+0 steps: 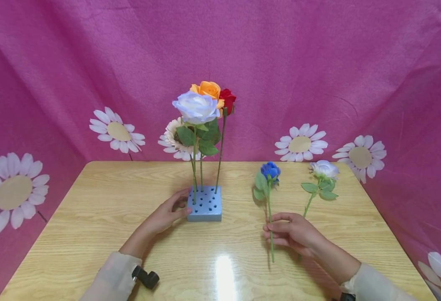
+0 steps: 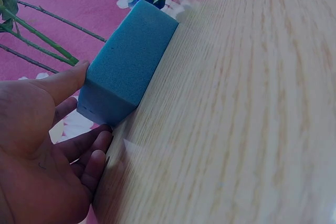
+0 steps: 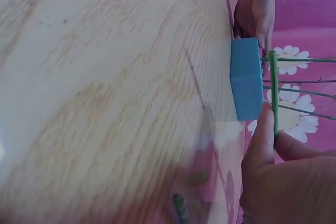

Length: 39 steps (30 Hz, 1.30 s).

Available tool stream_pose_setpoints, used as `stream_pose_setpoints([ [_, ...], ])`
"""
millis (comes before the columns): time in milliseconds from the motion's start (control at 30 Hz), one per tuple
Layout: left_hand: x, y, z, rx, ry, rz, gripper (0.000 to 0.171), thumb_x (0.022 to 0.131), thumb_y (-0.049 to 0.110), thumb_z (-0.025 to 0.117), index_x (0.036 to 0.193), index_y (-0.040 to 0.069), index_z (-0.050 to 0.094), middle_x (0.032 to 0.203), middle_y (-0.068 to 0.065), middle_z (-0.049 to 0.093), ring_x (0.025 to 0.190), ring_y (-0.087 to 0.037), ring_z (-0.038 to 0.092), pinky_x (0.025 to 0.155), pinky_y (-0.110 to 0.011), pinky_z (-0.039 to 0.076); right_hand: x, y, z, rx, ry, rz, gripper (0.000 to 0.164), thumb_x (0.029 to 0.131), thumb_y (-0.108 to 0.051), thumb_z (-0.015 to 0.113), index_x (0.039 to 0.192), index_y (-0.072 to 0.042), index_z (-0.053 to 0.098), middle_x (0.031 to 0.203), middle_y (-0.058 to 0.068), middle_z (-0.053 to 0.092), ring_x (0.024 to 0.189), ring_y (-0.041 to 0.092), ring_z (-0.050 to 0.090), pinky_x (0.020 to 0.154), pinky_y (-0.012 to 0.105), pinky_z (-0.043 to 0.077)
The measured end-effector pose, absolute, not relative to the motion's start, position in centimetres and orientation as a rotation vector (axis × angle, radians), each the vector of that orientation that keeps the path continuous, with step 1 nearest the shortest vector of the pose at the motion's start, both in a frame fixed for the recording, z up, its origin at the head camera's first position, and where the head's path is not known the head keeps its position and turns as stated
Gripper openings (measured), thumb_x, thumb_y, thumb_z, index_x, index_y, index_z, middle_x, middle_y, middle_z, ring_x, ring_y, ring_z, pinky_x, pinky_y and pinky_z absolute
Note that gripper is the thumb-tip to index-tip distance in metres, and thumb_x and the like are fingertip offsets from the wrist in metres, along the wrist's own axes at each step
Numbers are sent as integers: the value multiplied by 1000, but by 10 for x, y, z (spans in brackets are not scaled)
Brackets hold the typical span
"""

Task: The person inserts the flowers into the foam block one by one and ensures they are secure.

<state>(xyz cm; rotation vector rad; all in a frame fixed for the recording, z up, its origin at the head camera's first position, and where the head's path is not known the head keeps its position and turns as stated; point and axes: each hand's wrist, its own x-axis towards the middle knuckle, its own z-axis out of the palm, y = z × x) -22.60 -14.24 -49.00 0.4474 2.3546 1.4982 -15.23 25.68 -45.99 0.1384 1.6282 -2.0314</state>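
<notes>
A light blue foam block [image 1: 204, 205] with holes in its top stands on the table. My left hand [image 1: 168, 213] rests against its left side; in the left wrist view the thumb touches the block's edge. Upright in the holes stand a lavender-white rose [image 1: 196, 108], an orange rose [image 1: 208, 90], a red rose [image 1: 227, 100] and a cream daisy-like flower [image 1: 175, 133]. Right of the block, my right hand [image 1: 295, 234] pinches the green stem of a blue rose [image 1: 270, 171] between thumb and fingers. In the right wrist view the stem's cut end [image 3: 272, 55] points up past the block.
Another lavender-white rose [image 1: 324, 169] lies at the table's right side, its lower stem partly behind my right hand. A pink curtain [image 1: 258, 71] printed with white daisies hangs behind and beside the wooden table [image 1: 130, 179].
</notes>
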Motion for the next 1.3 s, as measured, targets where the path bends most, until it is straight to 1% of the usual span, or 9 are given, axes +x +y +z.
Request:
stream_pose_setpoints([
  [167, -226, -143, -491, 460, 2349, 1503, 70, 103, 24, 65, 163, 16, 30, 157, -23, 42, 135, -41, 47, 113, -59, 36, -154, 250, -458, 144, 1647, -2040, 35, 100, 2, 61, 130, 16, 47, 101, 14, 76, 89, 23, 76, 85, 39, 60],
  [333, -227, -143, -491, 479, 2345, 1505, 70, 103, 24, 65, 163, 16, 30, 156, -23, 43, 133, -39, 48, 112, -57, 37, -155, 242, -456, 125, 1684, -2041, 32, 100, 2, 61, 127, 15, 48, 102, 17, 76, 89, 24, 76, 85, 42, 60],
  [600, -227, -143, -491, 481, 2329, 1514, 70, 103, 25, 65, 163, 16, 30, 157, -22, 42, 134, -40, 47, 112, -56, 36, -156, 229, -449, 100, 1735, -2059, 36, 100, 2, 62, 130, 17, 48, 103, 19, 76, 90, 25, 77, 86, 44, 59],
  [767, -227, -143, -491, 484, 2326, 1516, 71, 103, 24, 65, 163, 16, 29, 156, -23, 42, 134, -40, 47, 112, -56, 36, -158, 221, -446, 59, 1755, -2074, 33, 100, 3, 63, 127, 16, 50, 104, 21, 76, 91, 26, 77, 86, 44, 59],
  [967, -227, -144, -491, 489, 2331, 1514, 71, 103, 25, 65, 163, 15, 29, 156, -22, 42, 134, -40, 47, 112, -57, 36, -160, 211, -442, 13, 1831, -2070, 28, 100, 3, 62, 122, 15, 51, 104, 22, 76, 90, 24, 77, 83, 40, 60],
  [1067, -227, -144, -491, 489, 2332, 1512, 70, 103, 25, 65, 163, 15, 29, 156, -22, 42, 134, -40, 47, 113, -57, 35, -162, 206, -438, 1, 1866, -2065, 24, 100, 4, 61, 120, 13, 52, 107, 24, 75, 92, 24, 77, 84, 39, 60],
  [1133, -227, -144, -491, 490, 2331, 1512, 70, 103, 25, 65, 163, 15, 29, 156, -22, 42, 134, -40, 47, 113, -57, 35, -162, 203, -437, -3, 1880, -2067, 20, 100, 4, 61, 117, 10, 53, 106, 23, 76, 92, 25, 77, 84, 39, 60],
  [1300, -227, -144, -492, 493, 2333, 1513, 70, 103, 24, 65, 163, 15, 29, 156, -23, 42, 134, -40, 47, 112, -57, 36, -164, 195, -435, -14, 1904, -2086, 18, 100, 6, 60, 115, 9, 52, 107, 25, 75, 91, 23, 77, 83, 38, 60],
])
